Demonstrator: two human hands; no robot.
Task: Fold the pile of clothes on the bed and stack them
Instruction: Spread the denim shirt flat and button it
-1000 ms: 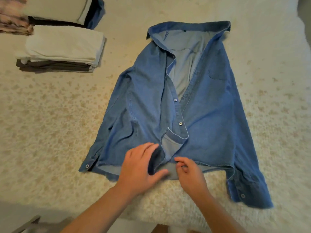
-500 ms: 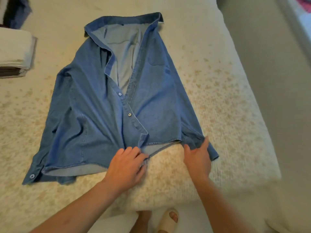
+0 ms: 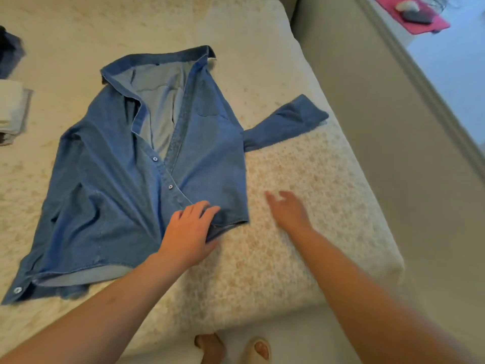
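Shirt [image 3: 110, 195]: blue denim, soft, creased, lies front-up on bed [image 3: 301, 258], collar at far end, placket open w/ paler inside cloth showing. Two round snap buttons along placket; chest pocket on the side nearer the bed's right edge. Right-side sleeve [image 3: 286, 122] spread out flat toward bed edge, cuff at far tip. Other sleeve lies down along shirt's left side, cuff w/ button at near left corner.

Bed: cream cover, nubbly texture, faint speckled print; near right corner rounded.

Left hand [image 3: 190, 232]: flat, palm down, fingers spread a little, pressing on shirt's near hem at the placket foot; thumb by the hem edge, whether it grips cloth can't tell.

Right hand [image 3: 288, 210]: blurred, fingers loose and apart, holds nothing, over bare cover just beside shirt's right edge, not touching shirt.

Stack [image 3: 11, 109]: folded pale cloths at far left edge, mostly cut off; dark blue item [image 3: 10, 53] behind it.

Floor: bare foot [image 3: 210, 348] and slipper [image 3: 258, 349] at bed's near edge.
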